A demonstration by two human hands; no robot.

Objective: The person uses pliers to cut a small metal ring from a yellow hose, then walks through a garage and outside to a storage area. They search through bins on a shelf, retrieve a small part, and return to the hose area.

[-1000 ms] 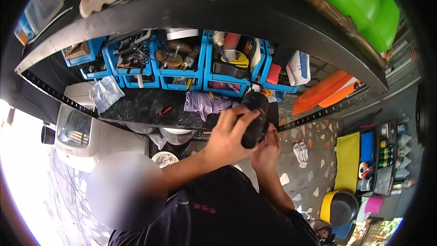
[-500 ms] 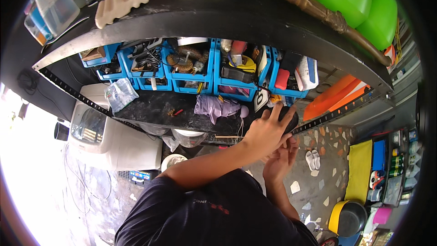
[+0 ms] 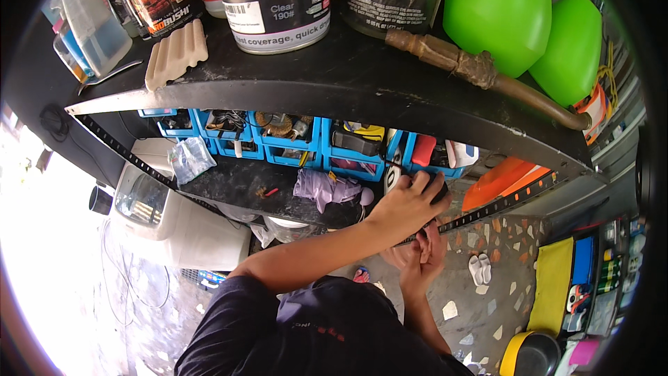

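Observation:
My left hand (image 3: 409, 207) is closed over a dark rounded object (image 3: 440, 189) at the right front of the middle shelf; its kind is hidden by the fingers. Just below and nearer to me, my right hand (image 3: 419, 252) has its fingers curled close to the shelf's front edge. What lies between those fingers is too hidden to name. Behind my left hand stands a white tag with a black mark (image 3: 392, 177). A folded lilac umbrella (image 3: 323, 189) lies on the shelf to the left of my hands.
Blue bins (image 3: 285, 153) of tools line the shelf's back. An upper black shelf (image 3: 334, 90) overhangs them, bearing a can (image 3: 278, 28), a metal pipe (image 3: 487, 75) and green bottles (image 3: 497, 14). A perforated metal upright (image 3: 508, 202) and orange panels (image 3: 501, 179) stand right. White slippers (image 3: 479, 269) lie on the floor.
My view has tilted up, showing more of the upper shelf. My left fingers have closed further around the dark object, and my right hand's fingers have curled in.

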